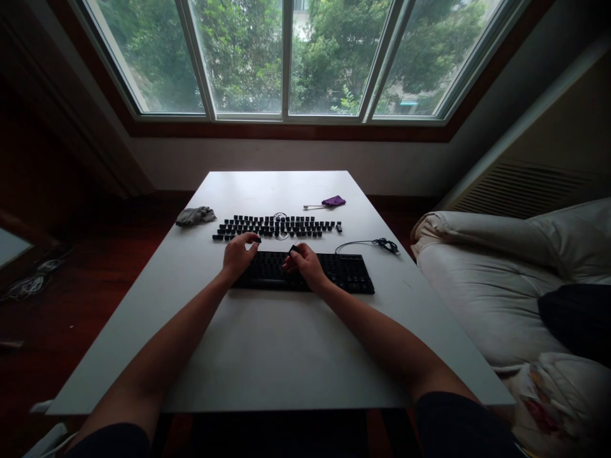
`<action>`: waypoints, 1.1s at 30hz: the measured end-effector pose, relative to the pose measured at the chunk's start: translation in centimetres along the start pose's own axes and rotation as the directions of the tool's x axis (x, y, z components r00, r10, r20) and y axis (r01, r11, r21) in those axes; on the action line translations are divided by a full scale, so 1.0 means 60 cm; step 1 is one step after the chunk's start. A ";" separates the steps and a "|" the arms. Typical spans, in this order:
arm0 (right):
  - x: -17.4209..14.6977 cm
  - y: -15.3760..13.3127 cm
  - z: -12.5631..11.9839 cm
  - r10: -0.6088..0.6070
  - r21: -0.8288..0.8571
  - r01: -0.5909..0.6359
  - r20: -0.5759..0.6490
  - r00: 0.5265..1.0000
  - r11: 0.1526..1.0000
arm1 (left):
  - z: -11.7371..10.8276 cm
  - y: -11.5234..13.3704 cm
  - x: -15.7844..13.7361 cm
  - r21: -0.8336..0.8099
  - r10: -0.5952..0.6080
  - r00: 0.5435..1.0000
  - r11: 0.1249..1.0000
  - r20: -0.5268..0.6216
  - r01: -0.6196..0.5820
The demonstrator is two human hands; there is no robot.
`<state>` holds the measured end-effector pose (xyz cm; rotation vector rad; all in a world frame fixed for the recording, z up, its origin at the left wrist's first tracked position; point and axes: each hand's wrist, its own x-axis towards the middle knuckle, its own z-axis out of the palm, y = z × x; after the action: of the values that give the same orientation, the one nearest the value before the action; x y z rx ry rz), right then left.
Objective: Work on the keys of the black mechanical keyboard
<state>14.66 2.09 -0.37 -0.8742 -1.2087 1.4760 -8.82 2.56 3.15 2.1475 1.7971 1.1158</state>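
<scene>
A black keyboard (286,281) lies across the middle of the white table, its keycaps off over much of the left and centre. Over its upper left corner, my left hand (237,256) pinches a small black keycap (258,240) between thumb and fingertips. My right hand (305,262) is above the keyboard's middle, with thumb and fingers closed on another small dark piece, which looks like a keycap (294,248). Beyond the keyboard, loose black keycaps (305,227) stand in several rows. My hands hide part of the key area.
A grey cloth (195,216) lies at the table's left edge. Toward the back right are a purple pouch (333,201) and thin white sticks (312,207). The keyboard's cable (384,245) is bundled at right. A pale sofa (477,280) stands beside the white table (286,356).
</scene>
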 end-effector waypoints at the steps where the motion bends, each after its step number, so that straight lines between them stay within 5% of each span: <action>1: 0.000 0.000 0.001 0.003 0.001 -0.003 -0.001 1.000 1.000 | 0.002 -0.011 0.011 0.045 0.001 1.000 0.999 0.017 -0.002; 9: -0.004 -0.005 0.001 -0.004 -0.011 0.004 0.013 1.000 1.000 | 0.045 -0.049 0.070 0.281 -0.013 0.996 0.960 0.084 -0.011; 33: -0.002 -0.004 -0.002 -0.002 0.007 0.002 0.026 1.000 1.000 | 0.063 -0.064 0.073 0.339 0.005 0.989 0.939 0.145 -0.055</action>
<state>14.88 1.98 -0.20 -0.8506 -1.2225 1.4938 -9.56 8.87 0.36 2.3763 2.0209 0.6701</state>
